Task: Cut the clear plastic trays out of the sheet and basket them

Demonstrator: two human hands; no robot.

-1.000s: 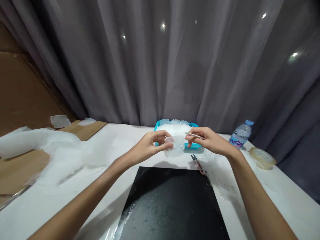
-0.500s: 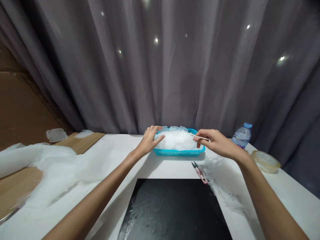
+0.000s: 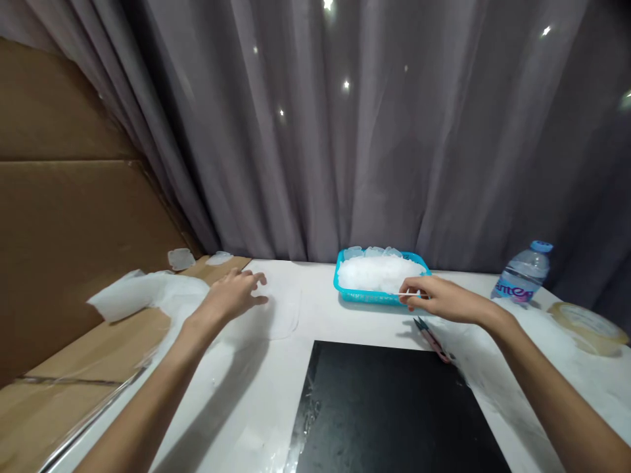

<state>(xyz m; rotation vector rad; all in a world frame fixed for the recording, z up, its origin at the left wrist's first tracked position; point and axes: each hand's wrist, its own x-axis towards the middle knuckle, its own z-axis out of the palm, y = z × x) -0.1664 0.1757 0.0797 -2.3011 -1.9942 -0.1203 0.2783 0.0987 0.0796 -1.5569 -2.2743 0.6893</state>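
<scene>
My left hand (image 3: 234, 295) lies with fingers spread on a thin translucent white sheet (image 3: 276, 309) on the white table, left of a blue basket (image 3: 365, 297) heaped with white translucent pieces. My right hand (image 3: 434, 297) is closed in a pinch on thin metal tweezers (image 3: 408, 293), just in front of the basket's right end. Small thread snips (image 3: 432, 339) lie right below that hand. A black mat (image 3: 399, 407) covers the table in front of me.
A water bottle (image 3: 522, 274) and a roll of clear tape (image 3: 586, 322) stand at the right. Crumpled white plastic (image 3: 148, 292) and brown cardboard (image 3: 69, 249) fill the left side. A grey curtain hangs behind the table.
My left hand put the translucent piece into the basket, then swung left onto the white sheet. My right hand sank slightly with the tweezers. The view turned to the left.
</scene>
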